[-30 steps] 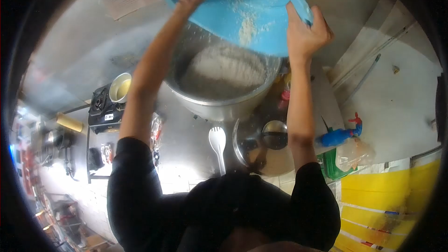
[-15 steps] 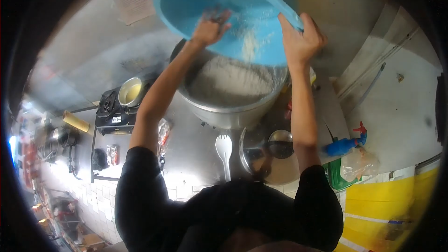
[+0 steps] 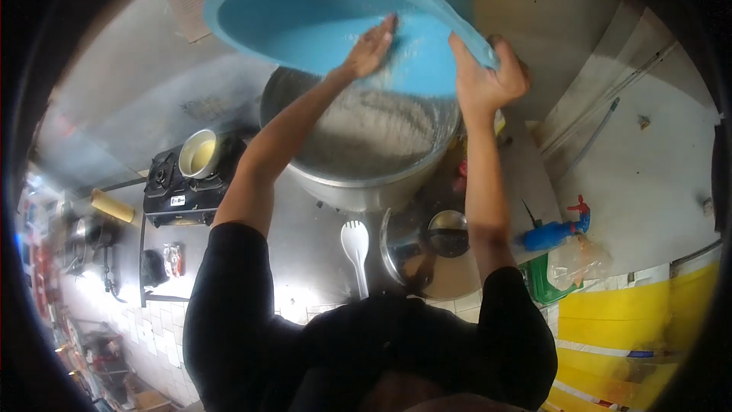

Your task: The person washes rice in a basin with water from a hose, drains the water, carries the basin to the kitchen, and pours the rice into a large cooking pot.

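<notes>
A large blue plastic basin (image 3: 290, 19) is tilted above a big metal pot (image 3: 366, 192). My right hand (image 3: 492, 80) grips the basin's rim at its right side. Inside the basin, my left hand (image 3: 371, 49) lies with its fingers stretched out along the inner wall, holding nothing. White powdery bits cling to the basin near that hand. In the pot lies a pale, flour-like powder (image 3: 374, 130), partly covered by my left forearm and the basin.
A white slotted serving spoon (image 3: 355, 248) and a round metal lid or pan (image 3: 448, 233) lie on the steel table. On the left, a gas stove (image 3: 179, 198) carries a small pot (image 3: 200, 154). To the right are a blue spray bottle (image 3: 547, 236) and a green basket (image 3: 540, 282).
The basin has swung left and tilts more steeply. My left hand has moved right across its inside. The stream of powder that was falling into the pot has thinned to scattered bits.
</notes>
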Demonstrator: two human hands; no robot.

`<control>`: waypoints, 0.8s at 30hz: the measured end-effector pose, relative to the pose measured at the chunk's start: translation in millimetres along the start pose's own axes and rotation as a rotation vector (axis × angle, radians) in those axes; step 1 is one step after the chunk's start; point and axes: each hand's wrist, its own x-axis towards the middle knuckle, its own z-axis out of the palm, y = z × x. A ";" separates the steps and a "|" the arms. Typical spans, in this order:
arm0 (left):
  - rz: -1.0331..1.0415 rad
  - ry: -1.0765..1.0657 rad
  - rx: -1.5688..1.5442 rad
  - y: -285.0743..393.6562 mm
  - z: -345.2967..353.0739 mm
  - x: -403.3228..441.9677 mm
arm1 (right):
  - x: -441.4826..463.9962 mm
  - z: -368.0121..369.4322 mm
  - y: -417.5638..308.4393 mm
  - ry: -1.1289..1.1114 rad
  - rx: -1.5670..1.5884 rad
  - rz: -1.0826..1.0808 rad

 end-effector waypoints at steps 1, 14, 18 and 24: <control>0.003 0.006 -0.001 6.9 5.6 -1.7 | 2.2 2.5 5.0 0.000 0.002 -0.007; 0.449 0.219 0.960 -11.1 -94.1 -48.4 | 0.0 0.1 36.6 -0.107 -0.080 -0.038; 0.163 0.275 1.104 8.4 -118.3 -1.9 | 16.0 0.8 27.7 -0.155 0.055 0.072; 0.490 0.044 0.801 35.0 -94.2 42.6 | 37.2 -3.8 10.8 -0.350 0.257 0.158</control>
